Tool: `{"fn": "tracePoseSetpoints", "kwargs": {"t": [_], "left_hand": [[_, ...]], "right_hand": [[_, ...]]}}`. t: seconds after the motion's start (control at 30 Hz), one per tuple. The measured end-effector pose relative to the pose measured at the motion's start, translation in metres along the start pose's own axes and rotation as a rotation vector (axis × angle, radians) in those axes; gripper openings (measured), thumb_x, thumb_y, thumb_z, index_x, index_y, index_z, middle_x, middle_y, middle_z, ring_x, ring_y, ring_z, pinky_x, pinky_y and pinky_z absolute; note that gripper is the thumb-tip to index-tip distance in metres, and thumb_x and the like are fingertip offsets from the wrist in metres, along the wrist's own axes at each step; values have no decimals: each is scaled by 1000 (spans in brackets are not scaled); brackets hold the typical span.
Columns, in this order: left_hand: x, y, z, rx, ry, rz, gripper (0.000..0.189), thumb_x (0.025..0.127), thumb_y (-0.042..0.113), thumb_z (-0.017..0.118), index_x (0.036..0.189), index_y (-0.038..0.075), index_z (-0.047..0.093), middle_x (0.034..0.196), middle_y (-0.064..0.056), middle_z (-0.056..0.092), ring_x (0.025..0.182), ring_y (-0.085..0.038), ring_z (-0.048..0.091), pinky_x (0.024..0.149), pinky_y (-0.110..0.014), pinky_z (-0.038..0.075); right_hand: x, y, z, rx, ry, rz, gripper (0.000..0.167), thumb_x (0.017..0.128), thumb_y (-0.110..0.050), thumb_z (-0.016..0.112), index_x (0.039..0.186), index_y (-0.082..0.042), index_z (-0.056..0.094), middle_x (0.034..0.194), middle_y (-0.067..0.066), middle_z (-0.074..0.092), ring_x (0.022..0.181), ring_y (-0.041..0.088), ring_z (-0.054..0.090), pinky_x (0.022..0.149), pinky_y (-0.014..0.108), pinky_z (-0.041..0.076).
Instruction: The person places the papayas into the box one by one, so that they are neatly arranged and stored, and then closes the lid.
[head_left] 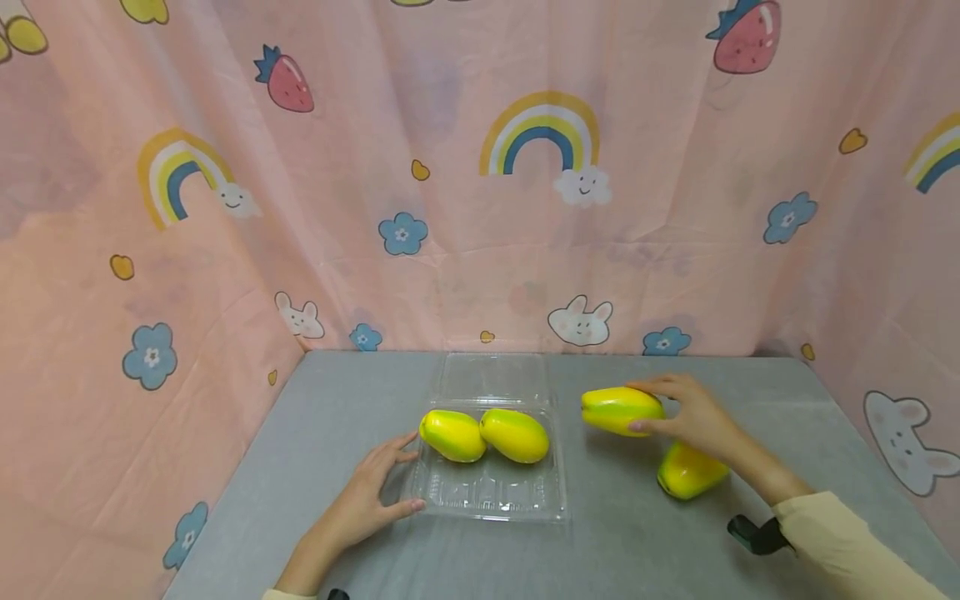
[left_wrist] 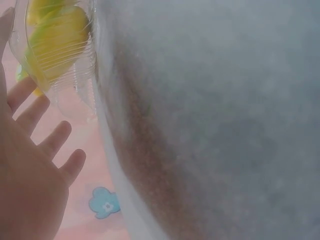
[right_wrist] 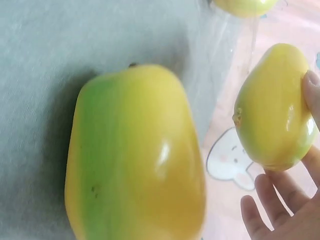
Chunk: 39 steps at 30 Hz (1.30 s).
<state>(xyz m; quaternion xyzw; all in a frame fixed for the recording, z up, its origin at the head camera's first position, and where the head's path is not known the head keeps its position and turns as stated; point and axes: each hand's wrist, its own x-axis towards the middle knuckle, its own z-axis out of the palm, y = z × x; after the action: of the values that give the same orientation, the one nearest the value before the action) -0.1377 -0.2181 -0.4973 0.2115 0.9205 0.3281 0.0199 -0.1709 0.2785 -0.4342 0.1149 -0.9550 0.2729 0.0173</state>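
A clear plastic clamshell box (head_left: pixel 487 500) stands on the grey table with its lid (head_left: pixel 491 379) folded back. Two yellow-green papayas (head_left: pixel 452 436) lie side by side in the far half of its base. My left hand (head_left: pixel 367 492) is at the box's left side, fingers spread and thumb near the front corner; the left wrist view shows its fingers (left_wrist: pixel 52 140) extended beside the clear wall. To the right of the box, my right hand (head_left: pixel 693 421) holds another papaya (right_wrist: pixel 275 107) between thumb and fingers. Just below that hand, one more papaya (head_left: pixel 692 472) rests on the table.
The grey table (head_left: pixel 337 400) ends at a pink patterned curtain (head_left: pixel 450 283), which hangs behind it and on both sides. A dark strap piece (head_left: pixel 757 535) sticks out by the right sleeve (head_left: pixel 847 533).
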Motion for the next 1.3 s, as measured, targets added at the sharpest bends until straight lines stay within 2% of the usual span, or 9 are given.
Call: {"fn": "tracePoseSetpoints", "kwargs": {"t": [0.13, 0.5, 0.6, 0.83, 1.0, 1.3], "left_hand": [[0, 0, 0, 3, 4, 3, 92, 78, 49, 80, 154, 27, 33, 158, 10, 39, 146, -28, 36, 116, -63, 30], [-1, 1, 1, 11, 12, 10, 91, 78, 48, 80, 154, 25, 35, 159, 9, 37, 147, -29, 36, 116, -64, 30], [-1, 2, 0, 9, 19, 18, 88, 78, 48, 80, 151, 23, 40, 160, 8, 37, 147, -30, 36, 116, -64, 29], [-3, 0, 3, 43, 67, 68, 68, 77, 46, 81, 135, 19, 58, 159, 8, 38, 146, -30, 38, 115, -65, 31], [-3, 0, 4, 50, 95, 92, 66, 76, 43, 83, 133, 18, 60, 157, 6, 42, 145, -29, 39, 115, -63, 32], [-5, 0, 6, 46, 129, 95, 62, 76, 41, 84, 129, 19, 62, 155, 6, 45, 143, -28, 42, 113, -61, 36]], "right_hand": [[-1, -5, 4, 15, 11, -9, 68, 78, -55, 77, 136, -22, 62, 137, 20, 56, 123, 43, 47, 94, 73, 40], [-5, -27, 12, 52, 43, -36, 66, 77, -52, 79, 133, -19, 64, 131, 17, 63, 121, 41, 52, 96, 69, 41], [-5, -32, 15, 57, 52, -32, 66, 76, -52, 80, 132, -20, 65, 129, 15, 65, 120, 39, 53, 97, 67, 42], [-6, -40, 24, 79, 59, -25, 65, 76, -50, 81, 130, -18, 66, 128, 12, 67, 118, 37, 56, 96, 65, 45], [-6, -45, 31, 81, 62, -35, 66, 74, -51, 82, 129, -17, 67, 126, 8, 70, 116, 33, 60, 96, 61, 47], [-6, -62, 37, 122, 44, -45, 63, 74, -51, 82, 127, -19, 68, 125, 3, 70, 115, 29, 60, 98, 61, 46]]}}
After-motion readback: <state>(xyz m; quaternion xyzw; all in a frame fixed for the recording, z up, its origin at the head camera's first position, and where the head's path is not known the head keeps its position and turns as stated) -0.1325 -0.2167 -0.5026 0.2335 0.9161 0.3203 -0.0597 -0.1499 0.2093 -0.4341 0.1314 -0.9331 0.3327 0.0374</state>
